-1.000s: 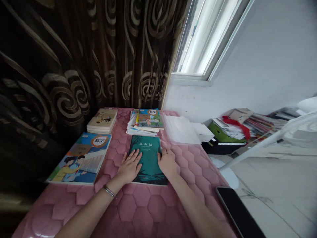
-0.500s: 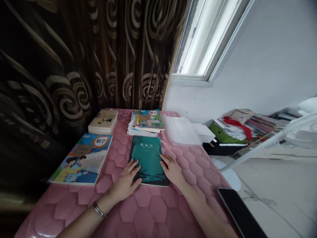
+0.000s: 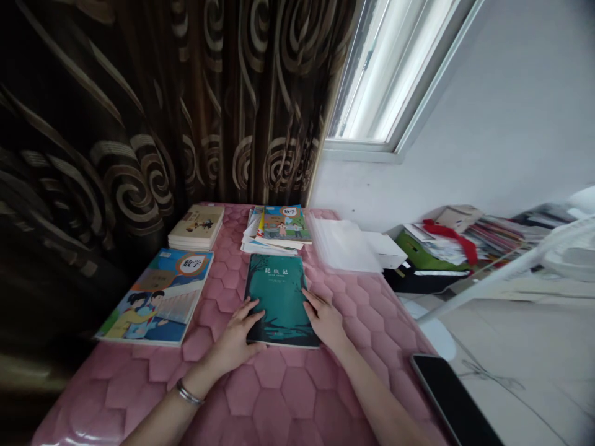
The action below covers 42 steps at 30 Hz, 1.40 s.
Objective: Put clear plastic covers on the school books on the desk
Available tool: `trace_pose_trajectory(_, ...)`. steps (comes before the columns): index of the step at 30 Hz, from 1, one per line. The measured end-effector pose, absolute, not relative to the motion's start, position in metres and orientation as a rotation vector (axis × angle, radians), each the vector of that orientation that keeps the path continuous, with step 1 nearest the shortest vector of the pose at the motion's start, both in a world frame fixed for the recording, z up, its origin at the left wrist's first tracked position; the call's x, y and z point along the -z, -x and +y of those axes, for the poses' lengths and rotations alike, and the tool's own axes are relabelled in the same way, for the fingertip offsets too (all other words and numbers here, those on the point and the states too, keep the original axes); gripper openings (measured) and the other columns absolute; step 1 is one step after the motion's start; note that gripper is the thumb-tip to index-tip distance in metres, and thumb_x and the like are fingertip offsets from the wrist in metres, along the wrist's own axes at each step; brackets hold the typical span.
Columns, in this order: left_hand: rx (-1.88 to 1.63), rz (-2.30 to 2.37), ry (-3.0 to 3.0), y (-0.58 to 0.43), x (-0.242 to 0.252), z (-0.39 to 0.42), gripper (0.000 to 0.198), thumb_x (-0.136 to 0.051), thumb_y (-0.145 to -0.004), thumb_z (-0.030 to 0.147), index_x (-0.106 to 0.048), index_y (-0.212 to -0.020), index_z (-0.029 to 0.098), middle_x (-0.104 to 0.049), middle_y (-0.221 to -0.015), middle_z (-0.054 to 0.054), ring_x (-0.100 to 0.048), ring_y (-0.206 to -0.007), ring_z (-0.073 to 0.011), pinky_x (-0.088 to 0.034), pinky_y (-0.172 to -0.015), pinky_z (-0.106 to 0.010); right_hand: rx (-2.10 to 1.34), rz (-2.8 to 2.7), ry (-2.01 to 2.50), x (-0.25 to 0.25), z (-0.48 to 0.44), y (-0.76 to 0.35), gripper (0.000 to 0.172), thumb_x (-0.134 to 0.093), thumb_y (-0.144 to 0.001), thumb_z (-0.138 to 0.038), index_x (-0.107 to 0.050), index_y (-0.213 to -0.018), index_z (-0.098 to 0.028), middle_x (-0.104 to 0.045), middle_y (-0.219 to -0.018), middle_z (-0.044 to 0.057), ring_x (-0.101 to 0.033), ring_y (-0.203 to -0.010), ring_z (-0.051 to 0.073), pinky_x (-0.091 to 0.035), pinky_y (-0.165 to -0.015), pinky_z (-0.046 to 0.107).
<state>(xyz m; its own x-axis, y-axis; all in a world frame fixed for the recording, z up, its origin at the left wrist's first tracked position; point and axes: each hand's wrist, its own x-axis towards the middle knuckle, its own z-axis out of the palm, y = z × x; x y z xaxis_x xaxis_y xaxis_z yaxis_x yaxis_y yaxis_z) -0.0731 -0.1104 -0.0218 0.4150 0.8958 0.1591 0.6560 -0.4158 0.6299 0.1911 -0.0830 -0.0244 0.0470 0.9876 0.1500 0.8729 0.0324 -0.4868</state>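
Observation:
A teal book (image 3: 281, 294) with white characters on its cover lies closed and flat in the middle of the pink padded surface. My left hand (image 3: 236, 337) rests at its left edge, fingertips on the cover and thumb by the near left corner. At the right edge my right hand (image 3: 328, 322) lies with its fingers stretched onto the cover. Both hands are open, and neither lifts the book. A silver bangle (image 3: 189, 393) circles my left wrist.
A larger blue textbook (image 3: 160, 300) lies left, with a stack of tan books (image 3: 198, 228) behind it. Textbook and papers (image 3: 283, 226) sit beyond the teal book, clear plastic sleeves (image 3: 344, 244) to their right. A black phone-like slab (image 3: 453, 399) is at the near right edge.
My left thumb has shifted slightly from the cover toward the book's near edge. The scene sits a little further right in view. The book stays flat between my hands.

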Motion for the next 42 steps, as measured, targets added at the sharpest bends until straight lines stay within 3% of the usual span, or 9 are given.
trace_pose_trajectory(4, -0.816, 1.399, -1.869, 0.077, 0.009, -0.104, 0.046, -0.074, -0.072, 0.027, -0.063, -0.117, 0.025, -0.043, -0.148, -0.009, -0.038, -0.138, -0.0265, -0.036, -0.111, -0.043, -0.320, -1.875, 1.866, 0.025, -0.084, -0.191, 0.041, -0.045, -0.093, -0.027, -0.058, -0.131, -0.028, -0.062, -0.130, 0.001, -0.057, -0.119, 0.019, -0.046, -0.101, 0.035)
trace_pose_trajectory(8, -0.895, 1.589, -1.549, 0.067, -0.001, -0.083, 0.017, -0.053, -0.087, 0.024, -0.061, -0.102, 0.020, -0.066, -0.116, -0.008, -0.063, -0.110, -0.0183, -0.049, -0.094, -0.030, -0.358, -1.856, 1.847, 0.028, -0.084, -0.191, 0.041, -0.044, -0.092, -0.026, -0.058, -0.131, -0.027, -0.062, -0.131, 0.001, -0.055, -0.121, 0.018, -0.043, -0.104, 0.035)
trace_pose_trajectory(14, -0.860, 1.865, -1.463, 0.044, 0.001, -0.049, 0.019, -0.055, -0.087, 0.019, -0.052, -0.104, 0.014, -0.067, -0.102, -0.012, -0.067, -0.092, -0.0196, -0.051, -0.082, -0.029, -0.390, -1.800, 1.782, 0.031, -0.084, -0.194, 0.041, -0.044, -0.092, -0.026, -0.060, -0.129, -0.022, -0.062, -0.131, 0.005, -0.059, -0.117, 0.018, -0.044, -0.103, 0.033)
trace_pose_trajectory(21, -0.841, 1.966, -1.598, 0.037, 0.001, -0.058, 0.034, -0.043, -0.089, 0.008, -0.046, -0.122, 0.004, -0.056, -0.123, -0.024, -0.060, -0.114, -0.0285, -0.047, -0.095, -0.038, -0.343, -1.861, 1.778, 0.029, -0.085, -0.193, 0.040, -0.045, -0.092, -0.027, -0.060, -0.129, -0.022, -0.063, -0.129, 0.004, -0.058, -0.118, 0.019, -0.045, -0.103, 0.033)
trace_pose_trajectory(26, -0.593, 1.991, -2.214, 0.018, -0.004, -0.066, 0.046, -0.032, -0.087, 0.003, -0.058, -0.121, 0.018, -0.044, -0.144, -0.017, -0.046, -0.130, -0.0340, -0.033, -0.107, -0.057, -0.246, -1.936, 1.852, 0.023, -0.083, -0.187, 0.040, -0.044, -0.090, -0.022, -0.061, -0.126, -0.020, -0.058, -0.133, 0.008, -0.054, -0.122, 0.021, -0.045, -0.102, 0.036)
trace_pose_trajectory(30, -0.261, 1.547, -2.563, -0.003, -0.007, -0.034, 0.056, -0.037, -0.085, 0.005, -0.048, -0.138, 0.020, -0.039, -0.152, -0.008, -0.032, -0.141, -0.0246, -0.022, -0.116, -0.050, -0.161, -2.121, 1.725, 0.008, -0.059, -0.164, 0.041, -0.043, -0.088, -0.016, -0.059, -0.126, -0.011, -0.042, -0.148, 0.015, -0.037, -0.137, 0.027, -0.033, -0.112, 0.043)
trace_pose_trajectory(34, -0.211, 1.555, -2.574, -0.013, -0.006, 0.004, 0.057, -0.039, -0.089, 0.017, -0.037, -0.145, 0.010, -0.037, -0.152, -0.015, -0.029, -0.142, -0.0255, -0.021, -0.117, -0.045, -0.357, -2.246, 1.624, -0.004, -0.010, -0.134, 0.059, -0.032, -0.088, -0.009, -0.033, -0.147, -0.009, -0.034, -0.153, 0.012, -0.025, -0.144, 0.021, -0.024, -0.117, 0.043)
trace_pose_trajectory(38, -0.243, 1.636, -2.558, -0.009, 0.001, 0.021, 0.055, -0.038, -0.091, 0.023, -0.038, -0.145, 0.010, -0.036, -0.152, -0.014, -0.028, -0.143, -0.0254, -0.019, -0.118, -0.044, -0.383, -2.244, 1.675, -0.002, 0.024, -0.124, 0.053, -0.025, -0.097, -0.026, -0.034, -0.147, -0.009, -0.037, -0.152, 0.011, -0.026, -0.143, 0.022, -0.019, -0.118, 0.044)
trace_pose_trajectory(42, -0.284, 1.734, -2.515, -0.006, 0.010, 0.025, 0.054, -0.031, -0.094, 0.026, -0.036, -0.147, 0.015, -0.031, -0.155, -0.010, -0.025, -0.144, -0.0229, -0.017, -0.118, -0.045, -0.321, -2.227, 1.842, 0.006, 0.028, -0.132, 0.062, -0.018, -0.099, -0.045, -0.032, -0.148, -0.008, -0.027, -0.155, 0.012, -0.017, -0.146, 0.023, -0.005, -0.119, 0.046)
